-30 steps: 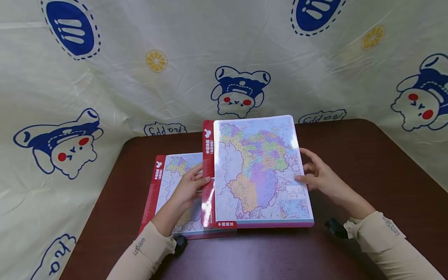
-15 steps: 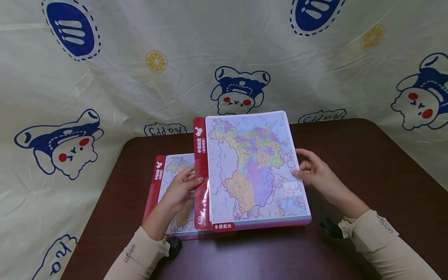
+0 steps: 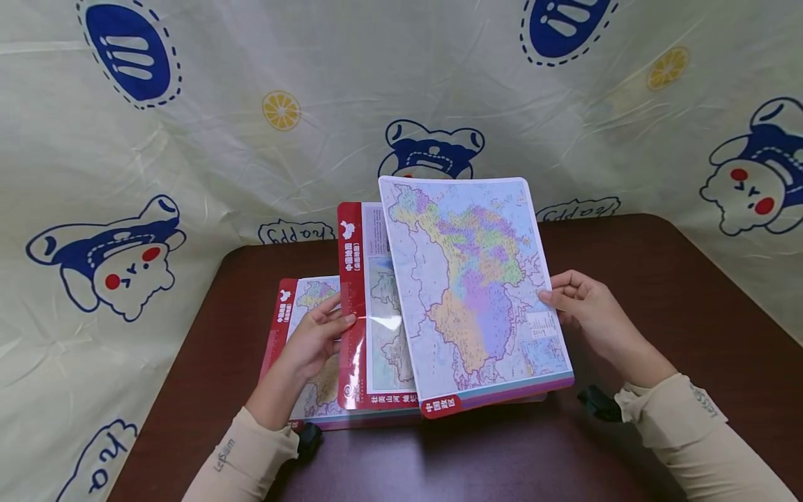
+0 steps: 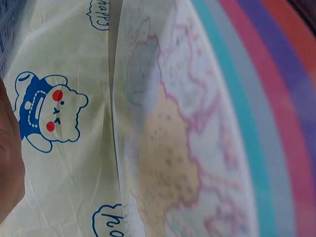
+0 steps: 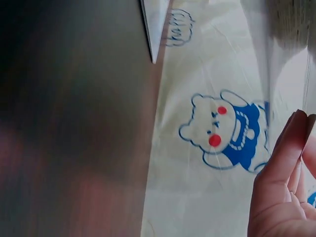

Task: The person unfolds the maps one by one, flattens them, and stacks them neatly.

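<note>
Behind the front map (image 3: pixel 477 286) I see a pale printed sheet (image 3: pixel 213 174), one figure on it half covered. Below the front map spreads my brown bench (image 3: pixel 502 460). The front map is up off the bench, turned askew; the left wrist view crops and blurs it. A red-edged map (image 3: pixel 352 300) juts out at its left, its remainder mostly hidden. Farther left a third map (image 3: pixel 281 321) lies on the bench, partly covered by the red-edged map and an arm. Left of the front map, the left hand (image 3: pixel 314 341) has its fingers pinching the red-edged map's strip. At the front map's right edge, the right hand (image 3: pixel 586 314) pinches it, some fingers out of sight behind. The front map's tiny lettering I can't read.
</note>
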Available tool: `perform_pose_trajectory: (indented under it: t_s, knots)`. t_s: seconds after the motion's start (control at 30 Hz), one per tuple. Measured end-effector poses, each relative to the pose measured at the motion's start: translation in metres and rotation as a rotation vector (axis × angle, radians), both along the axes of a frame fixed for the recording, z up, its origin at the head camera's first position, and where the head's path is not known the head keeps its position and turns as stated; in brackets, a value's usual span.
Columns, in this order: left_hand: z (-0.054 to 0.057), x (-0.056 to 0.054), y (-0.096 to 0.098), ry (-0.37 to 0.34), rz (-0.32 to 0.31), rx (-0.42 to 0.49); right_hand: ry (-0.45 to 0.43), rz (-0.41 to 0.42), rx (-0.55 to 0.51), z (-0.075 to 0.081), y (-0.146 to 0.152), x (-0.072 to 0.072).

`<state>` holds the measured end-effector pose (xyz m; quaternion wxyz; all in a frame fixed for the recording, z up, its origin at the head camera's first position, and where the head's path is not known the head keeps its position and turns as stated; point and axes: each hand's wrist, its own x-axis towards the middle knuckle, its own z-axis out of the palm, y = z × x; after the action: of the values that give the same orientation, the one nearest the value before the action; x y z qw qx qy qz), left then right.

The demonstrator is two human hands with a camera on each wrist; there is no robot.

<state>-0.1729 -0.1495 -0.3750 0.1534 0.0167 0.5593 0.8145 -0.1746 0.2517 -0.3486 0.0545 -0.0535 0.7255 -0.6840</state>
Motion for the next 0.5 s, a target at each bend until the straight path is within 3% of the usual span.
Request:
perform_pose_trajectory:
  t_s: [0.27, 0.5]
  knots:
    - [0.000, 0.002, -0.013, 0.005, 0.017, -0.023, 0.014, -0.028, -0.151, 0.003, 0.026, 0.003]
    - [0.001, 0.004, -0.025, -0.024, 0.063, -0.063, 0.009, -0.112, -0.141, -0.003, 0.057, 0.003]
